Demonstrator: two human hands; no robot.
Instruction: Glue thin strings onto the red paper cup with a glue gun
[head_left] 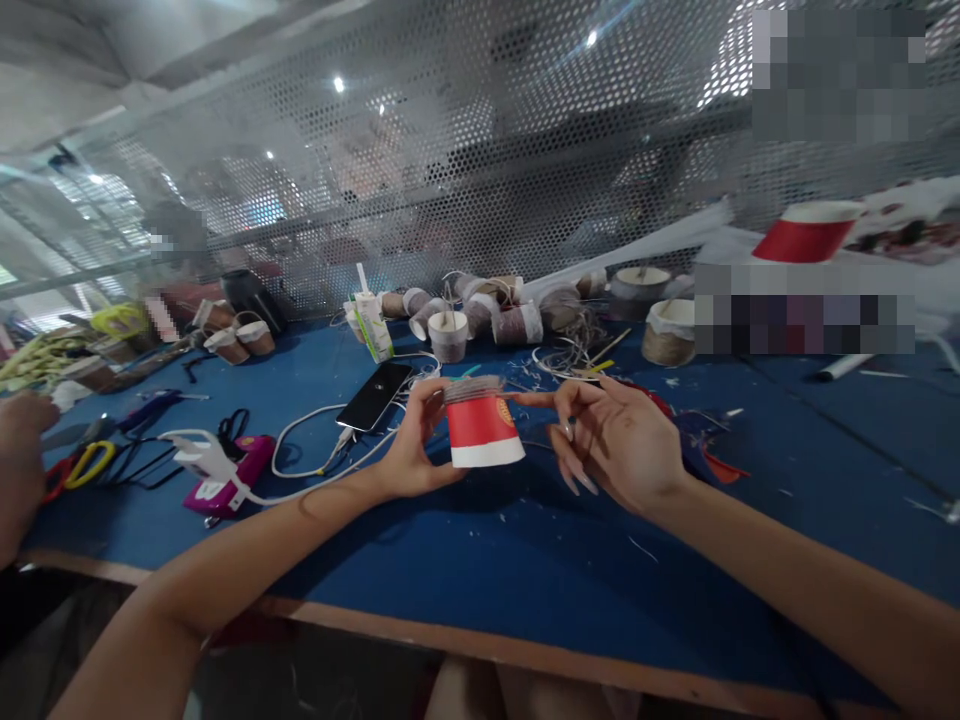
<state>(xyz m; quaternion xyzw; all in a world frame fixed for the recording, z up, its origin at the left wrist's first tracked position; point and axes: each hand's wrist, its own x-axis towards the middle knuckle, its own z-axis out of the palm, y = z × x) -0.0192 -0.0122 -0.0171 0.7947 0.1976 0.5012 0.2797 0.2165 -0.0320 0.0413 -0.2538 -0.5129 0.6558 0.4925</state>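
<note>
Above the blue table, my left hand (pixel 416 440) grips a red and white paper cup (pixel 484 430), which is held with its white band down. Grey-brown cord (pixel 474 388) circles the cup's upper end, and a round yellow print shows on its right side. To the right is my right hand (pixel 622 435), palm partly turned up. Its index finger reaches out to the cup's upper edge; the other fingers are loosely bent and apart. Whether a thin strand runs to this hand is unclear.
A phone (pixel 375 395) with a white cable lies left of the cup. Behind stand cord-wrapped cups (pixel 448 338) and a drink carton (pixel 373 325). Yellow-handled scissors (pixel 91 464) and a magenta case (pixel 232 478) lie left. Another person's hand (pixel 22 450) is at the left edge.
</note>
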